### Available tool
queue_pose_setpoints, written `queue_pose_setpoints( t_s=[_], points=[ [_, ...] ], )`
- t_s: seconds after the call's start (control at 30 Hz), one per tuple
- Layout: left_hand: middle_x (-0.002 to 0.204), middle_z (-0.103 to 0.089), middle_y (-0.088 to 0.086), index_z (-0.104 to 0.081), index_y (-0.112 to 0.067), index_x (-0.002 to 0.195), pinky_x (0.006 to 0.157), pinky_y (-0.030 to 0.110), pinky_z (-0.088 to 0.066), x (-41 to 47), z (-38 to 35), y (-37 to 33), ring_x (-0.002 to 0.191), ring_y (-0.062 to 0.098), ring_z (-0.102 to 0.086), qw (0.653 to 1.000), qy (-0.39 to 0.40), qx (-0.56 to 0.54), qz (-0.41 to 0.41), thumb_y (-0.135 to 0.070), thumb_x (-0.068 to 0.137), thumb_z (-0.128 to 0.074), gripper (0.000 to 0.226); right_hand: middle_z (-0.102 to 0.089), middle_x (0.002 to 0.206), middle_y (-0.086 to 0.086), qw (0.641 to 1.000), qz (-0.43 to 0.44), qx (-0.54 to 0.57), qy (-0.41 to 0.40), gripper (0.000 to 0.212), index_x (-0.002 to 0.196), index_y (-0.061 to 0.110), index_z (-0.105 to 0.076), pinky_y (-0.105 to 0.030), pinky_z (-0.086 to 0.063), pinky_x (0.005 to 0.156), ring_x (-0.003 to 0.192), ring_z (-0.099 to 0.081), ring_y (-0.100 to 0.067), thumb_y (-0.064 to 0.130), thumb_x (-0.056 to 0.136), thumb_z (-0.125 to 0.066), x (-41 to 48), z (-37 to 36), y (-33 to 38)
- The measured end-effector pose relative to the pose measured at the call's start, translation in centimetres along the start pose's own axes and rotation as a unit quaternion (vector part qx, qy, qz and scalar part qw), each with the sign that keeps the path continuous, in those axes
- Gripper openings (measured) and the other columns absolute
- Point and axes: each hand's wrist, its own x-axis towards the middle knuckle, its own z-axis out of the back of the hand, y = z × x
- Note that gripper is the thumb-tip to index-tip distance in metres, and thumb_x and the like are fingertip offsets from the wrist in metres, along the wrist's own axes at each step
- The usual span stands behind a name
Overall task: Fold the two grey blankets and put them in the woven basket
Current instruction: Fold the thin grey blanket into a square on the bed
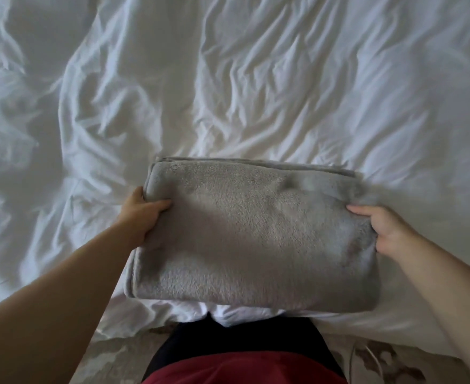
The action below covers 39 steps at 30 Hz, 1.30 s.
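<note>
One grey fleece blanket (256, 234) lies folded into a thick rectangle at the near edge of the bed. My left hand (142, 214) grips its left side, thumb on top and fingers tucked under the fold. My right hand (380, 228) holds the right side the same way, thumb on top. A second grey blanket and the woven basket are out of view.
A wrinkled white sheet (228, 92) covers the whole bed beyond the blanket. The bed's near edge runs just below the blanket. Patterned floor (123, 356) and my own dark and red clothing (242, 364) show at the bottom.
</note>
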Motion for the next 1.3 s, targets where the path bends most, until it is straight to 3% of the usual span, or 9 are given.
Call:
queue_pose_setpoints(
  t_s=[0.17, 0.27, 0.33, 0.4, 0.53, 0.67, 0.83, 1.07, 1.3],
  points=[
    [0.090, -0.059, -0.005, -0.049, -0.025, 0.116, 0.076, 0.036, -0.050, 0.5, -0.6, 0.8, 0.093, 0.027, -0.060, 0.995, -0.057, 0.064, -0.042, -0.028, 0.076, -0.075, 0.048, -0.068, 0.112, -0.018, 0.987, 0.104, 0.064, -0.102, 0.037, 0.116, 0.006, -0.066, -0.050, -0.052, 0.089, 0.097, -0.067, -0.034, 0.010, 0.079, -0.070, 0.7, -0.3, -0.4],
    [0.113, -0.057, 0.010, -0.043, -0.021, 0.129, 0.092, 0.047, -0.048, -0.7, -1.6, -0.2, 0.106, 0.037, -0.056, 0.976, -0.132, 0.159, -0.066, -0.027, 0.079, -0.066, 0.055, -0.067, 0.114, -0.015, 0.969, 0.123, -0.029, -0.213, 0.037, 0.113, 0.011, -0.064, -0.039, -0.051, 0.090, 0.101, -0.065, -0.032, 0.018, 0.078, -0.075, 0.7, -1.5, -1.0],
    [0.132, -0.048, 0.016, -0.044, -0.017, 0.132, 0.103, 0.049, -0.039, -2.3, -2.6, -1.4, 0.119, 0.039, -0.047, 0.942, -0.181, 0.226, -0.171, -0.023, 0.081, -0.059, 0.053, -0.057, 0.129, -0.017, 0.917, 0.172, -0.162, -0.323, 0.053, 0.128, 0.008, -0.054, -0.039, -0.043, 0.098, 0.118, -0.055, -0.034, 0.027, 0.082, -0.071, 0.7, -2.5, -0.7],
    [0.143, -0.042, 0.015, -0.048, -0.016, 0.133, 0.111, 0.052, -0.027, -3.8, -4.3, -2.5, 0.129, 0.036, -0.040, 0.903, -0.150, 0.276, -0.295, -0.025, 0.082, -0.056, 0.053, -0.048, 0.137, -0.022, 0.821, 0.288, -0.305, -0.387, 0.060, 0.135, 0.004, -0.047, -0.042, -0.035, 0.106, 0.127, -0.044, -0.037, 0.033, 0.085, -0.063, 0.2, -4.3, -0.1],
    [0.159, -0.017, 0.008, -0.034, -0.027, 0.147, 0.115, 0.051, 0.008, -4.1, -8.2, -3.0, 0.148, 0.027, -0.009, 0.828, 0.000, 0.426, -0.365, -0.045, 0.091, -0.047, 0.060, -0.037, 0.149, -0.018, 0.707, 0.465, -0.492, -0.205, 0.062, 0.140, 0.015, -0.046, -0.047, -0.021, 0.113, 0.139, -0.032, -0.035, 0.045, 0.086, -0.052, -0.8, -11.0, -1.4],
    [0.161, -0.009, 0.003, -0.023, -0.033, 0.150, 0.115, 0.046, 0.015, -0.3, -8.4, -1.3, 0.148, 0.022, -0.002, 0.815, -0.001, 0.467, -0.342, -0.060, 0.090, -0.030, 0.066, -0.018, 0.160, -0.007, 0.622, 0.417, -0.652, -0.115, 0.073, 0.150, 0.028, -0.027, -0.047, 0.000, 0.117, 0.147, -0.012, -0.029, 0.062, 0.086, -0.026, 2.0, -12.9, -3.0],
    [0.160, -0.013, 0.004, -0.024, -0.029, 0.150, 0.115, 0.045, 0.010, 2.8, -8.2, 0.8, 0.147, 0.024, -0.012, 0.830, -0.030, 0.451, -0.327, -0.062, 0.085, -0.028, 0.073, -0.016, 0.160, -0.008, 0.591, 0.432, -0.663, -0.159, 0.074, 0.152, 0.022, -0.021, -0.041, 0.003, 0.117, 0.148, -0.011, -0.028, 0.061, 0.089, -0.026, 6.2, -10.2, -3.5],
    [0.153, -0.029, 0.019, -0.039, -0.012, 0.144, 0.114, 0.050, -0.003, 4.9, -10.4, 3.1, 0.139, 0.038, -0.028, 0.845, -0.069, 0.371, -0.379, -0.048, 0.084, -0.037, 0.070, -0.025, 0.155, -0.021, 0.598, 0.489, -0.604, -0.196, 0.073, 0.149, 0.007, -0.029, -0.048, -0.012, 0.117, 0.144, -0.020, -0.038, 0.048, 0.089, -0.030, 10.4, -9.7, -4.4],
    [0.145, -0.032, 0.031, -0.034, -0.009, 0.141, 0.114, 0.029, 0.009, 8.0, -13.0, 6.7, 0.133, 0.033, -0.024, 0.818, -0.111, 0.323, -0.463, -0.047, 0.088, -0.032, 0.065, -0.034, 0.143, -0.036, 0.552, 0.581, -0.551, -0.234, 0.072, 0.142, -0.007, -0.031, -0.041, -0.006, 0.118, 0.135, -0.027, -0.046, 0.046, 0.095, -0.019, 15.4, -9.8, -7.1]
  ],
)
